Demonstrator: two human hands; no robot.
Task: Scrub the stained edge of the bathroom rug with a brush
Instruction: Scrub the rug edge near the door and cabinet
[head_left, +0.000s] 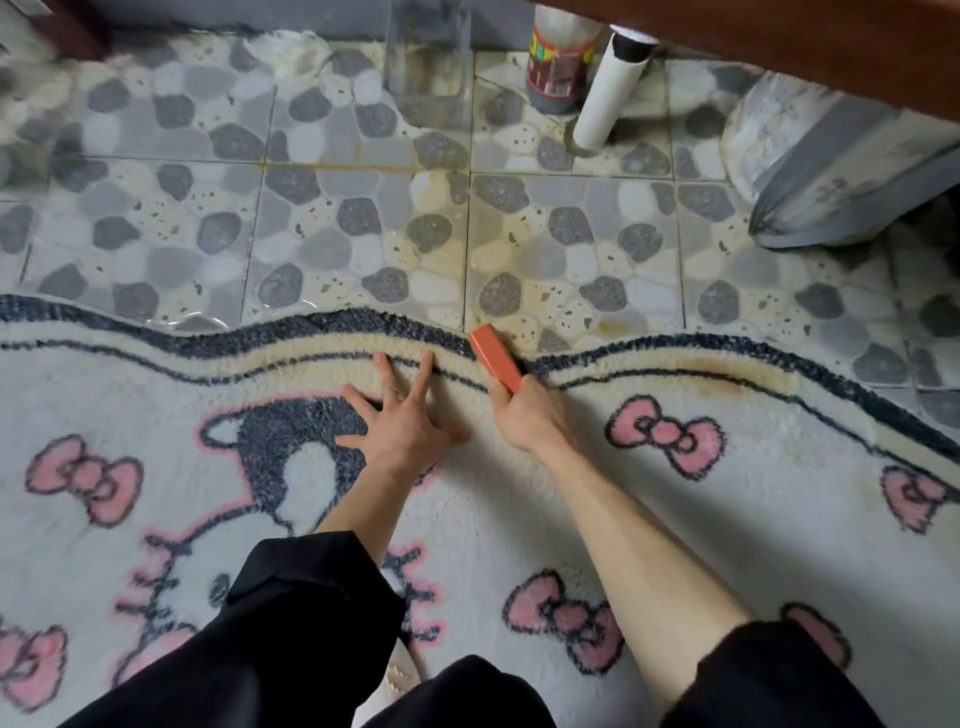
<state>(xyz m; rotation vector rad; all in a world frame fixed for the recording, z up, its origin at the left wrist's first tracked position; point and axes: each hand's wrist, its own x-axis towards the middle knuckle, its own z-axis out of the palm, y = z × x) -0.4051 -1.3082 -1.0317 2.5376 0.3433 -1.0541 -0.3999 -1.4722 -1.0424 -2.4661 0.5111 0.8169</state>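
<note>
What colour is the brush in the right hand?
Orange-red brush, gripped by the right hand; head view shows it best.

I see the floor (363, 218), pebble-patterned tiles in grey and cream with yellowish stains along the grout. The fluffy rug (727, 519) with pink bows lies on it. Beyond its wavy dark edge stand a clear container (428, 67), a dark bottle (558, 78) and a white tube (605, 93).

On floor (337, 234): rug (727, 519). On rug's far edge: brush (496, 358), held by right hand (530, 415); left hand (400, 421) flat on rug, just left of brush. Well beyond rug's far edge, left to right: container (428, 67), bottle (558, 67), tube (608, 88), bulky object (831, 171)
</note>
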